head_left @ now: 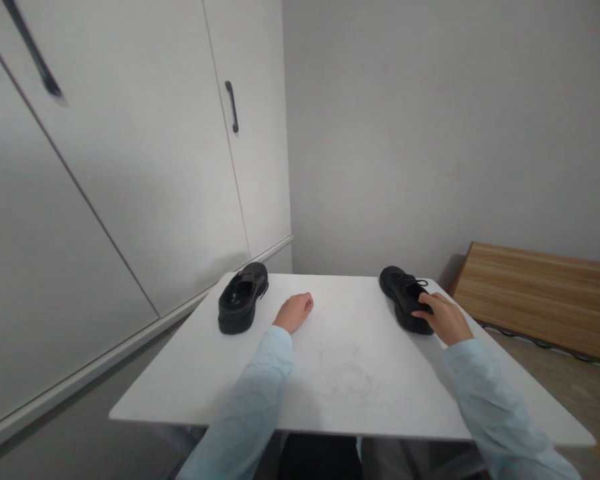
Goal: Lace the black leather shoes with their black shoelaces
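White table [340,373], two black shoes on it, both sitting upright on their soles. Right hand [444,318] rests on the heel end of the right shoe [404,297], fingers curled over its back and top edge, touching; a real grip can't be told from here. That shoe sits near the table's far right corner, toe pointing away, laces visible. Left hand [294,311] lies on the tabletop, fingers loosely curled in, holding nothing, near the middle of the far half. Left shoe [242,297] stands near the far left corner, well apart from the left hand, untouched. Both arms in light blue sleeves. White cupboard doors [130,167] with dark handles on the left, plain wall behind, wooden board [540,293] low on the right past the table.
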Motion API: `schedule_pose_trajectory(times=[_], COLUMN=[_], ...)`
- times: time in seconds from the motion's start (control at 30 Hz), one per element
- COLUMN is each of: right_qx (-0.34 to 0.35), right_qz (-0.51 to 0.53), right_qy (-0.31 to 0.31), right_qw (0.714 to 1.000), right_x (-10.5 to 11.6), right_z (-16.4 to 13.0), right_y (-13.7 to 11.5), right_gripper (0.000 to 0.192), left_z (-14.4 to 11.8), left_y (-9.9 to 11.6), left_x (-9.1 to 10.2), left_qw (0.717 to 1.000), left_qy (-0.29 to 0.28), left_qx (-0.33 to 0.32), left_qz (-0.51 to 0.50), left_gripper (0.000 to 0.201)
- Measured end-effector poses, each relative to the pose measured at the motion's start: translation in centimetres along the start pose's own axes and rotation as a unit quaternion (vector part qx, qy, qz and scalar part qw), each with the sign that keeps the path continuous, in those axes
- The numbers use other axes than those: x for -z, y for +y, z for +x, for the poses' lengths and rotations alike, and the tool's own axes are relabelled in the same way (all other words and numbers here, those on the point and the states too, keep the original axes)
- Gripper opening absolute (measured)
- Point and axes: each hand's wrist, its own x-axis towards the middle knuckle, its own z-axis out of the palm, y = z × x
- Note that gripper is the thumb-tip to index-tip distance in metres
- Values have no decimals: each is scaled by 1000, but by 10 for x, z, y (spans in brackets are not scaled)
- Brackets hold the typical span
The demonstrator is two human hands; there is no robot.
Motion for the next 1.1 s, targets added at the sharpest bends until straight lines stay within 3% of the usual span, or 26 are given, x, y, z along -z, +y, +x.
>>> schedule_pose_trajectory(times=[0.2, 0.4, 0.57, 0.8, 0.93, 1.1], right_qx=[-33, -24, 11, 106, 160, 195], right_qz=[-9, -58, -87, 53, 140, 163], right_qy=[-8, -60, 37, 116, 109, 60], right_qw=[999, 996, 995, 986, 971, 965], right_x=[-7, 5, 26, 45, 33, -12], right_z=[2, 12, 24, 29, 21, 9], right_y=[3, -12, -56, -138, -170, -184], right_gripper=[13, 21, 13, 14, 14, 16], left_z=[0, -1, -1, -2, -1, -1], left_y=[0, 1, 4, 7, 7, 7], left_x=[1, 4, 7, 9, 9, 8], left_qw=[1000, 1000, 1000, 1000, 1000, 1000], left_qy=[-3, -17, -19, -15, -9, -6], left_qx=[-1, -2, -3, 2, 1, 5], left_qz=[0, 10, 10, 12, 13, 10], left_gripper=[17, 19, 20, 20, 20, 20])
